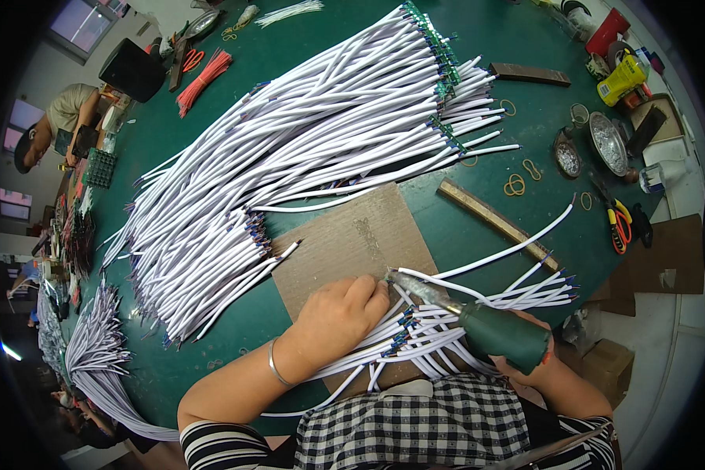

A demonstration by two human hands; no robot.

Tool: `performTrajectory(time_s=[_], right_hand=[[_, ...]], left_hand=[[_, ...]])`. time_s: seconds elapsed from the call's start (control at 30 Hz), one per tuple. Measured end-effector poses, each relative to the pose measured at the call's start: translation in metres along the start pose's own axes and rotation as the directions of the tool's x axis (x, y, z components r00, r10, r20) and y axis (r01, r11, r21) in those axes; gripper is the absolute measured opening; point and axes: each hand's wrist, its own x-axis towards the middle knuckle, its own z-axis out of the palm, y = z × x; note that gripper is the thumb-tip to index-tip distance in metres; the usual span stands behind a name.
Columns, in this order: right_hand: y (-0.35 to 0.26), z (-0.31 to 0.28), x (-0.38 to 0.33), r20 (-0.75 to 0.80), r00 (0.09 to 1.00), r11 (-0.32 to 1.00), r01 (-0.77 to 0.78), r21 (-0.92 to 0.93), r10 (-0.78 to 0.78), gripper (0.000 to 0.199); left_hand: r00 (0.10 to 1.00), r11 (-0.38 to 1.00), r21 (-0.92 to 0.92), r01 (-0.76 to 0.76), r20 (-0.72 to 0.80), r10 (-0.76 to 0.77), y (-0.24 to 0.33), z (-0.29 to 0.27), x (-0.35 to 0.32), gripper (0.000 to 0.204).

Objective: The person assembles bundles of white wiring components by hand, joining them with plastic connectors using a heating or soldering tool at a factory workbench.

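My left hand (341, 313), with a bracelet at the wrist, is closed in a pinch over the brown board (360, 235). Its fingertips are at the end of a white cable (462, 290); the exact grip is partly hidden. My right hand (542, 364) is wrapped around a soldering iron (501, 335) with a dark green body, largely hidden behind it. The iron's metal tip points left and meets the cable end beside my left fingertips. Beneath both hands lie more white cables (439, 345), crossing each other, with blue and brown wire ends.
A big pile of white cables (305, 133), some with green circuit boards (442, 59), covers the table's middle. A wooden bar (497, 223), rubber bands (515, 185), metal bowls (608, 142) and pliers (620, 223) lie to the right. Another person (66, 117) works at far left.
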Motion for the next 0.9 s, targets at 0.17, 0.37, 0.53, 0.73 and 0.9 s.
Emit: performTrajectory(time_s=[0.17,0.37,0.53,0.73,0.9], right_hand=[[-0.005,-0.005,-0.006,-0.023,0.958,0.864,-0.249,0.438,0.287,0.030],[0.003,-0.001,-0.007,-0.023,0.972,0.846,-0.193,0.497,0.236,0.048],[-0.002,0.000,-0.007,-0.027,0.945,0.778,-0.252,0.576,0.326,0.055],[-0.005,0.011,0.002,-0.238,0.861,0.685,-0.162,0.710,0.450,0.064],[-0.001,0.009,0.001,-0.258,0.817,0.552,-0.087,0.829,0.516,0.046]], left_hand=[[1.000,1.000,-0.006,-0.001,-0.001,0.001,0.000,0.000,0.001,0.016],[0.994,0.998,-0.039,0.051,0.102,-0.047,0.001,-0.002,-0.001,0.026],[0.995,0.998,-0.036,0.053,0.080,-0.050,0.000,-0.001,-0.001,0.025],[0.989,0.978,-0.148,0.148,0.048,-0.142,0.000,-0.001,0.002,0.017],[0.957,0.908,-0.331,0.257,-0.041,-0.286,-0.014,-0.013,0.027,0.013]])
